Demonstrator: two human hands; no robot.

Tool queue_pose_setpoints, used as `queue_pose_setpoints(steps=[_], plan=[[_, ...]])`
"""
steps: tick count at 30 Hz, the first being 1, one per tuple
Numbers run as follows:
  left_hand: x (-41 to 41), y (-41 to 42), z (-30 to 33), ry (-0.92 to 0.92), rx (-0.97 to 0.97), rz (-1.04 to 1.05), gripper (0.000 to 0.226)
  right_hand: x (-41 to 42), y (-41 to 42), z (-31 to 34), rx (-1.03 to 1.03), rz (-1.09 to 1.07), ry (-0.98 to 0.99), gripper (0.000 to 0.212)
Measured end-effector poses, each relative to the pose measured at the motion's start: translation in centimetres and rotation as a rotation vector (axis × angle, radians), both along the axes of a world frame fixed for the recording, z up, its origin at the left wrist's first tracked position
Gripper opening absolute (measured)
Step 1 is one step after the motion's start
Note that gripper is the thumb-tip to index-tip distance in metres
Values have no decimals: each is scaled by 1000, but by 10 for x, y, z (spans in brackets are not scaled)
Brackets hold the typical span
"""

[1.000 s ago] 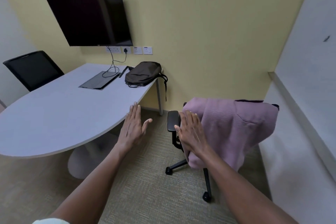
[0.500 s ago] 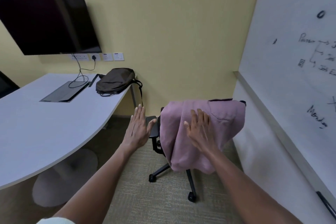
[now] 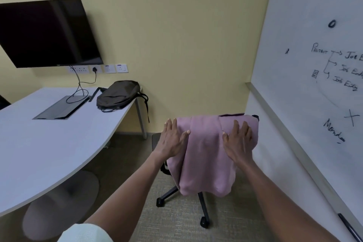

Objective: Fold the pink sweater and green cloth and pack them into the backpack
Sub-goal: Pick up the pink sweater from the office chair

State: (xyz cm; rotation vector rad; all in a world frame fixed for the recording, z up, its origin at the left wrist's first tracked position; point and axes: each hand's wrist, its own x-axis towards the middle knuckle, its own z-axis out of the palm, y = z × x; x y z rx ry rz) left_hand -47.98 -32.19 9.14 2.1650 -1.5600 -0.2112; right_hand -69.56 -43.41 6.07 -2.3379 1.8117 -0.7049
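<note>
Pink ribbed-knit sweater (image 3: 206, 155), soft matte fabric, draped over the back of a black wheeled office chair (image 3: 203, 208) at centre frame, hanging in loose folds with a rounded bottom hem; a dark collar edge shows along its top right. Chair has black plastic spokes and casters, an armrest just visible at the sweater's left edge. Left hand (image 3: 171, 141) at the sweater's upper left edge, fingers straight and together pointing up, thumb spread onto the knit, palm flat, gripping nothing; contact with the fabric looks likely but can't tell for sure. Right hand (image 3: 238, 141) over the sweater's upper right part, fingers straight and slightly spread, thumb out to the left, flat on or just above the knit, holding nothing. Both forearms bare, stretched forward from the bottom of frame; a cream ribbed sleeve (image 3: 86, 234) at the lower left.

Dark brown fabric backpack (image 3: 118, 94), rounded, smooth nylon-like, lies on its side at the far corner of the curved white table (image 3: 39, 153), left of centre, well apart from both hands; a black strap hangs over the table edge. Flat grey cable hatch (image 3: 59, 108) set in the tabletop beside it, black cable running up to white wall sockets (image 3: 98, 68). Black wall-mounted TV screen (image 3: 45, 31) upper left. Glossy whiteboard (image 3: 314, 65) with black handwriting fills the right. Beige ribbed carpet (image 3: 176, 218) below. Green cloth not seen
</note>
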Motion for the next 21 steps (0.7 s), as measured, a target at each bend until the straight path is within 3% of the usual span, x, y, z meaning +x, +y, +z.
queue_pose_setpoints(steps=[5, 8, 11, 13, 15, 18, 21], plan=[[-10, -23, 3, 106, 40, 95, 82, -23, -21, 3, 218, -86, -284, 108], [-19, -35, 1, 126, 73, 198, 105, -37, -36, -2, 381, -139, -481, 134], [-26, -43, 2, 166, 90, 346, 108, -44, -48, -4, 549, -160, -690, 146], [-27, -47, 4, 180, 113, 395, 110, -44, -51, -2, 636, -141, -819, 142], [-24, -49, 6, 161, 107, 398, 106, -43, -52, 1, 643, -131, -827, 127], [-18, -52, 11, 247, 30, 457, 93, -36, -52, 9, 470, -181, -711, 89], [-17, -55, 16, 416, -43, 488, 84, -19, -43, 23, 306, -137, -642, 73]])
